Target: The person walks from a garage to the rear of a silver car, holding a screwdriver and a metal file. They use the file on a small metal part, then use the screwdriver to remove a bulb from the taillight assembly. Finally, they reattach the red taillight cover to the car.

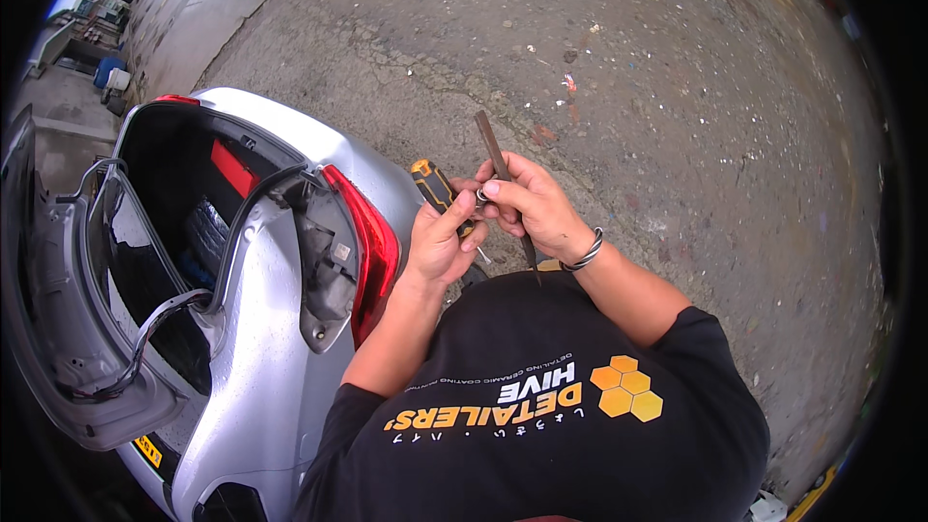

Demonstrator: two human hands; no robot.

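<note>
Both my hands are together in front of my chest. In my left hand (pixel 443 237) is a screwdriver (pixel 430 182) with a black-and-yellow handle pointing up and away; a bit of its shaft shows below the fingers. My right hand (pixel 536 203) closes round a dark, rusty-looking metal bar (pixel 491 143), flat at the upper end and tapering to a point near my shirt. Between the thumbs sits a small shiny metal piece (pixel 480 196), round like a nut or short socket; its exact kind is too small to tell. Fingers of both hands touch around it.
To the left stands a silver car (pixel 261 329) with its trunk lid (pixel 58 329) raised. A red tail light (pixel 375 242) borders an exposed body recess (pixel 324 256). Rough, wet-looking ground (pixel 677 116) spreads ahead and right. A blue barrel (pixel 109 71) stands far left.
</note>
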